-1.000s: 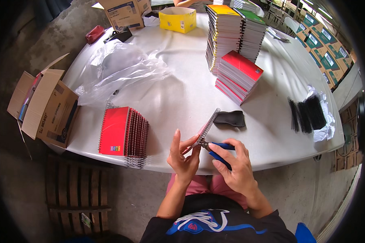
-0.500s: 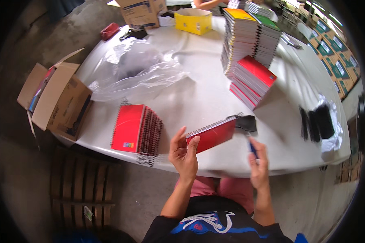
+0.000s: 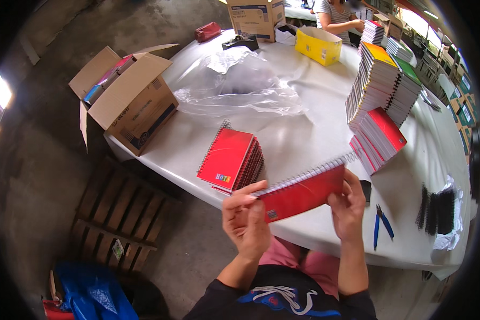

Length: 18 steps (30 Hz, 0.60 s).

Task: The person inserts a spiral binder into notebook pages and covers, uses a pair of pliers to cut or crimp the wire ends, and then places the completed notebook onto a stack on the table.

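Note:
A red spiral notebook (image 3: 304, 196) is held up above the table's near edge, its wire coil along the upper side. My left hand (image 3: 246, 220) is closed on its left end, thumb and fingers pinching the edge. At the other end my right hand (image 3: 349, 207) grips the notebook, fingers behind and thumb in front. Just left of it, a stack of red spiral notebooks (image 3: 229, 156) rests on the table. Blue-handled pliers (image 3: 378, 226) lie right of my right hand, and a small black object (image 3: 365, 191) shows partly behind that hand.
Tall stacks of notebook blocks (image 3: 376, 80) and a shorter red-topped stack (image 3: 381, 136) stand at right. Black wire coils (image 3: 437, 210) lie near the right edge. Clear plastic (image 3: 240, 88), a yellow box (image 3: 317, 47) and an open carton (image 3: 136, 114) are farther left. A person (image 3: 333, 18) is beyond.
The pliers have left my right hand and now lie on the table. That hand has moved onto the notebook's right end. The view has swung left.

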Tool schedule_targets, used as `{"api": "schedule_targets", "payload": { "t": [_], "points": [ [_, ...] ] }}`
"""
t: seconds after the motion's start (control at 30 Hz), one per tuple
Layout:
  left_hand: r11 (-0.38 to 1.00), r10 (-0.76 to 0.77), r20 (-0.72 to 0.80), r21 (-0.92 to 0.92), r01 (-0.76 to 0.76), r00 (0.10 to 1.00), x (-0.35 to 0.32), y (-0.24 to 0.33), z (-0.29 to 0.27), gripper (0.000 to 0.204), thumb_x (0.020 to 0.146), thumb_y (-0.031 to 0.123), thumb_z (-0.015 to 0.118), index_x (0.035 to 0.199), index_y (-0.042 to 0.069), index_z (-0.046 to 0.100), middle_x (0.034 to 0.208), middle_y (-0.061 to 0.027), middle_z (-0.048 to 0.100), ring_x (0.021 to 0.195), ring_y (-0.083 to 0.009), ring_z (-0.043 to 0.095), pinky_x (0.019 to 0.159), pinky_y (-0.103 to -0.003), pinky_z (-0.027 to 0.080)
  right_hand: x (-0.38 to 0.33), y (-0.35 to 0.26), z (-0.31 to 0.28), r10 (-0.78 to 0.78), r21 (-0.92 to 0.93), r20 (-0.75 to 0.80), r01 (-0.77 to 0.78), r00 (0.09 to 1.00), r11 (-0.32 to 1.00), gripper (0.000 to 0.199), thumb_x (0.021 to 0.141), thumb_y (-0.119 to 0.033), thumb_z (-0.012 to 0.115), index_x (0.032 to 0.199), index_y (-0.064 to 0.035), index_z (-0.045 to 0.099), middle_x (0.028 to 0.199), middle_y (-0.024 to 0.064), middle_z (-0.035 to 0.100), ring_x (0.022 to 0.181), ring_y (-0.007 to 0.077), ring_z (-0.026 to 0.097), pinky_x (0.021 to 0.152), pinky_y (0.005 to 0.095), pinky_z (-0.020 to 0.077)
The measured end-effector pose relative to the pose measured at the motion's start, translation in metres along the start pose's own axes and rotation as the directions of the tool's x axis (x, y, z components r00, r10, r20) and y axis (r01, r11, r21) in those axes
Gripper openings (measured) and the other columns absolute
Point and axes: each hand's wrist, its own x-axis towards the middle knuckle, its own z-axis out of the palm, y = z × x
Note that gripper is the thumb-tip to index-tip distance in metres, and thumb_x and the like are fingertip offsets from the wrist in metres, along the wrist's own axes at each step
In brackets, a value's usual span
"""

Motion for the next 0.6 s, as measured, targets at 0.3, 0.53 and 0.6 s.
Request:
{"api": "schedule_targets", "payload": {
  "t": [0.3, 0.53, 0.6],
  "points": [
    [0.844, 0.260, -0.188, 0.521, -0.128, 0.947, 0.045, 0.023, -0.060, 0.041, 0.094, 0.020, 0.051, 0.130, 0.003, 0.040, 0.128, -0.0133, 0.050, 0.120, -0.0185, 0.045, 0.099, -0.035, 0.037, 0.142, -0.021, 0.092, -0.046, 0.199, 0.192, 0.007, 0.980, 0.980, 0.044, 0.087, -0.006, 0.048, 0.130, -0.0059, 0.044, 0.090, 0.0033, 0.056, 0.066, 0.0067, 0.043, 0.059, 0.0211, 0.0373],
    [0.872, -0.035, -0.307, 0.456, 0.179, 0.951, 0.049, -0.025, -0.093, 0.044, 0.100, 0.032, 0.035, 0.131, 0.001, 0.041, 0.130, -0.0132, 0.048, 0.122, -0.0203, 0.043, 0.102, -0.033, 0.030, 0.148, 0.039, 0.174, 0.130, -0.428, 0.898, 0.768, 0.420, 0.477, 0.050, 0.085, -0.015, 0.050, 0.134, -0.0207, 0.040, 0.089, 0.0070, 0.063, 0.086, 0.0236, 0.060, 0.092, 0.0452, 0.0337],
    [0.919, -0.080, -0.310, 0.345, 0.191, 0.947, 0.048, -0.034, -0.089, 0.044, 0.101, 0.030, 0.034, 0.130, -0.002, 0.041, 0.128, -0.0144, 0.048, 0.121, -0.0212, 0.044, 0.104, -0.033, 0.029, 0.139, 0.052, 0.172, 0.130, -0.439, 0.887, 0.724, 0.442, 0.532, 0.049, 0.092, -0.025, 0.048, 0.139, -0.0225, 0.035, 0.094, 0.0070, 0.063, 0.098, 0.0222, 0.058, 0.098, 0.0529, 0.0274]
  ]
}}
